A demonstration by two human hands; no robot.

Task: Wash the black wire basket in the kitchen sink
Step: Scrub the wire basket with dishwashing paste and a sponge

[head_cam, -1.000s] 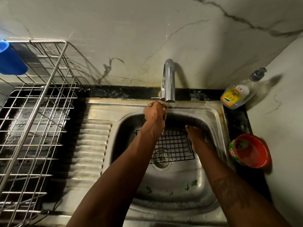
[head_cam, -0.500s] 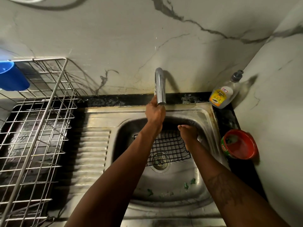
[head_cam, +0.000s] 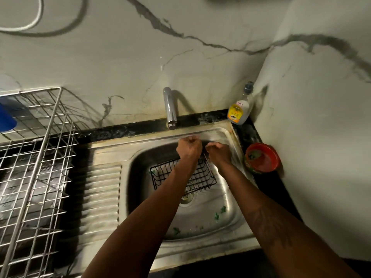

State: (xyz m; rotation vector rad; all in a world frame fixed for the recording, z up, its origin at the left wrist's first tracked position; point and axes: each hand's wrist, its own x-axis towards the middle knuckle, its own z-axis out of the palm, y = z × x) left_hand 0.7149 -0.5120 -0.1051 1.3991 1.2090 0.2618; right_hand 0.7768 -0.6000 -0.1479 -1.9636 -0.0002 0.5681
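Two forearms reach over the sink (head_cam: 232,199). The basket (head_cam: 202,177) lies in its basin, partly over the drain (head_cam: 187,199). At the sink's far edge, the left hand (head_cam: 188,147) and right hand (head_cam: 218,152) sit close together, fingers curled. They are perhaps on the basket's rim, but blur means I cannot tell. The tap (head_cam: 169,109) stands behind the sink.
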